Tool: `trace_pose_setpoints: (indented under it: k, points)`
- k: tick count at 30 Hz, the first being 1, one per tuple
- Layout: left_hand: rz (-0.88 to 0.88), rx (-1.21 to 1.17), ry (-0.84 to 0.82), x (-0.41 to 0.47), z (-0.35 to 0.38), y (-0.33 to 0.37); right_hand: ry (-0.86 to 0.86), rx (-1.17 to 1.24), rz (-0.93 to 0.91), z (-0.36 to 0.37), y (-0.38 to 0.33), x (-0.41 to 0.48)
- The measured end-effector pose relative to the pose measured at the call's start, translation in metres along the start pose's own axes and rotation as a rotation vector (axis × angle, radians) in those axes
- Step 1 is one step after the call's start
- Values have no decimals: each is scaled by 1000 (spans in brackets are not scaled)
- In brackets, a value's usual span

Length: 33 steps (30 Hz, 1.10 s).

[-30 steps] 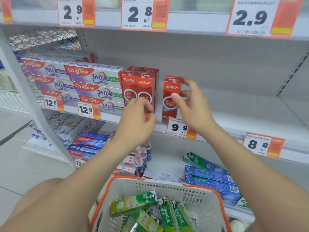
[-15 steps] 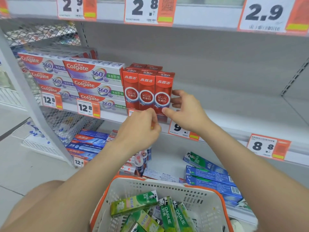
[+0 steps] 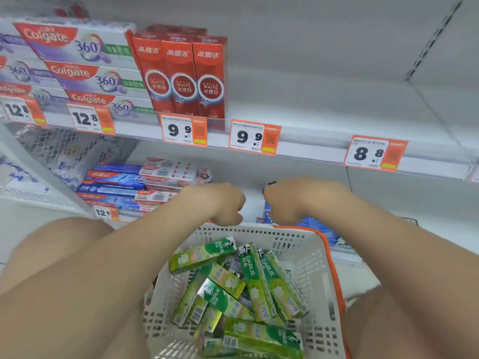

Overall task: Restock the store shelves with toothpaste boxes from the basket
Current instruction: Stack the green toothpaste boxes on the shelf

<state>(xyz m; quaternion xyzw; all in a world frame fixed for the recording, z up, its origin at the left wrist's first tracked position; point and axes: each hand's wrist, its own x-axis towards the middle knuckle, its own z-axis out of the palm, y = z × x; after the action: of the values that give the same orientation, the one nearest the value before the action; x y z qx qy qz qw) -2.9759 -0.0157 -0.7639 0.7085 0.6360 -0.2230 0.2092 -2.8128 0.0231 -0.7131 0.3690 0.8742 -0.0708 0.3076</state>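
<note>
Head | left hand [image 3: 220,203] and right hand [image 3: 290,200] over basket [image 3: 259,233] rim | fingers [image 3: 229,218] curled, holding nothing

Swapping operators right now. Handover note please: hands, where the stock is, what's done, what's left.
Left hand: above the basket's far rim, fingers curled under, nothing visible in it.
Right hand: same, beside it.
Basket: holds a loose pile of green boxes.
Done: three red boxes stand upright at the shelf front, next to the white boxes.
Left: shelve the green boxes; the shelf is bare to the right of the red boxes.
</note>
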Motion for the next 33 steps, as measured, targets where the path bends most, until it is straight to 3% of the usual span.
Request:
trace_pose_setpoints:
  k: [3, 8, 13, 22, 26, 33]
  points:
    - [17, 70, -106, 19, 17, 29, -134, -106, 37, 22, 8, -10]
    - [26, 167, -257, 52, 52, 74, -116, -39, 16, 37, 16, -13]
    - [45, 92, -144, 86, 108, 77, -108, -30, -6, 52, 15, -16]
    - [-89, 58, 8, 113, 187, 76, -132, -21, -105, 67, 40, -10]
    - [16, -82, 19, 101, 176, 75, -104, -9, -113, 70, 51, -3]
    - [91, -517, 185, 69, 66, 77, -111, -28, 2, 70, 84, -13]
